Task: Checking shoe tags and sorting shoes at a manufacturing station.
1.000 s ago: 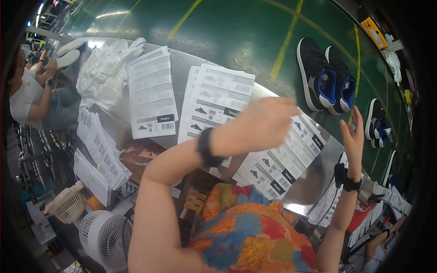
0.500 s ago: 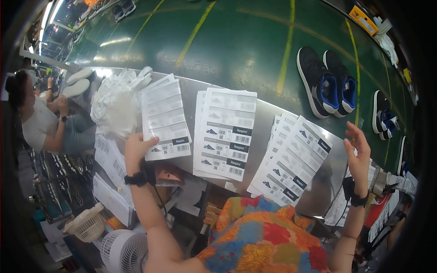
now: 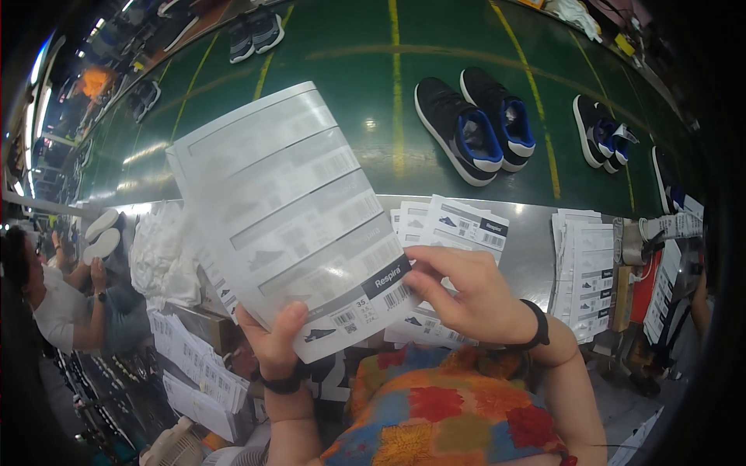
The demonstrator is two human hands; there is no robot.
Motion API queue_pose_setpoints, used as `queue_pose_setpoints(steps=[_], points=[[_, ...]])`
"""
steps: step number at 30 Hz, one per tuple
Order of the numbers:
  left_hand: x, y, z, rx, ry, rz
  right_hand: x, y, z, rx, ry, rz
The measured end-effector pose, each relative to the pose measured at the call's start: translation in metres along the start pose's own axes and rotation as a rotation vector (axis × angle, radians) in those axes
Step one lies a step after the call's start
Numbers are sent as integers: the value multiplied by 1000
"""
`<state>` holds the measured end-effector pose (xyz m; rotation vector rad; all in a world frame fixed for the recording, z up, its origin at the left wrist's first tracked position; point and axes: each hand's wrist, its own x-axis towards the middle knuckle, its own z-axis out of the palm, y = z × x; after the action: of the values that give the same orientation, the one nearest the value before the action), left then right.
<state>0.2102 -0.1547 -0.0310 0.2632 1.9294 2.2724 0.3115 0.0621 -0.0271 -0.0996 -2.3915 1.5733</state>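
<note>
Raised above the bench is a white label sheet, tilted, with faded upper rows and one crisp bottom label bearing a dark block, barcodes and a small shoe picture. My left hand grips its lower left corner, thumb on the front and fingers behind. Fingers and thumb of my right hand pinch the right edge of the bottom label; whether that edge has lifted I cannot tell. More label sheets lie on the metal bench behind my right hand, partly hidden by it and the raised sheet.
Beyond the bench runs a green surface with yellow lines. On it stand black shoes with blue linings, and more pairs. White crumpled material lies at left, near a seated person. Further label stacks are at right.
My left hand has lifted the label sheet off the bench and brought it close. My right hand, open at the right before, has come in to pinch the sheet's edge. The view has shifted right.
</note>
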Motion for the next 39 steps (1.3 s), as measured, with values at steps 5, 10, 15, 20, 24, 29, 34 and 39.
queue_pose_setpoints(steps=[5,10,15,20,24,29,34,39], points=[[-2,-8,36,-112,-86,40,-12,-6,-11,-486,278,-191],[5,-21,56,-14,-73,125,-19,-7,-18,-528,294,-210],[11,-33,57,-20,-62,82,-27,0,-30,-188,214,-137],[14,-36,48,-126,-31,32,-24,12,-31,5,287,-151],[24,-28,32,-119,89,32,-20,23,-39,269,430,-235],[36,-3,-52,553,153,332,21,71,-107,669,855,-166],[41,-22,-93,1659,329,444,69,175,-187,309,949,53],[65,-75,-118,1914,190,73,71,224,-214,-117,810,410]])
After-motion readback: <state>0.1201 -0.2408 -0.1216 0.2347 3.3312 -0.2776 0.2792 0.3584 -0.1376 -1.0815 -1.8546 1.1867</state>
